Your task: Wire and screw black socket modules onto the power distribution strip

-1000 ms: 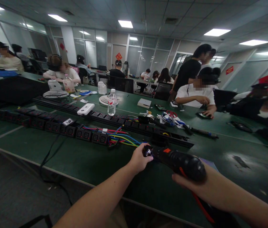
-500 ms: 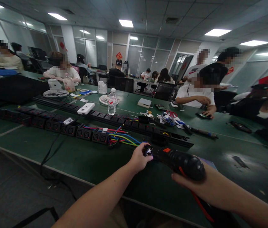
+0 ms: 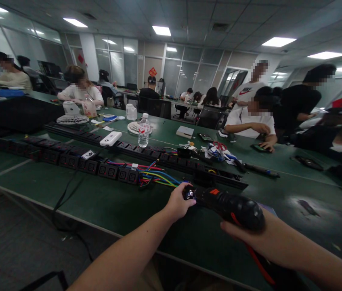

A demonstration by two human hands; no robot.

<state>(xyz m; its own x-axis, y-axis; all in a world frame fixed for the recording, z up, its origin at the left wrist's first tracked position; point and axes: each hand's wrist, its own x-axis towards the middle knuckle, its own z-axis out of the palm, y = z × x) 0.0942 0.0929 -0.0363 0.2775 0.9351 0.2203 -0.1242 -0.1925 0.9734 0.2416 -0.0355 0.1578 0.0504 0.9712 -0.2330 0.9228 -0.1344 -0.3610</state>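
My right hand [image 3: 261, 232] is wrapped round the grip of a black and orange cordless power drill [image 3: 234, 208], whose nose points left. At the nose, my left hand [image 3: 179, 202] pinches a small dark part [image 3: 190, 194] lit by a bright spot; its kind is hard to make out. Just beyond my left fingers, loose coloured wires [image 3: 158, 176] run out from the end of a black power strip [image 3: 107, 170] with several sockets. The drill hides most of my right fingers.
A second long black strip [image 3: 171, 159] lies behind, with a water bottle [image 3: 143, 131] and a white power bank [image 3: 110, 138] by it. Red scissors [image 3: 219, 145] and scraps lie further right. Across the green table [image 3: 98, 202], a person [image 3: 251, 121] handles a small device.
Both hands and the drill hold almost the same pose. The view has shifted slightly. A standing person in black at the back right has moved rightward.
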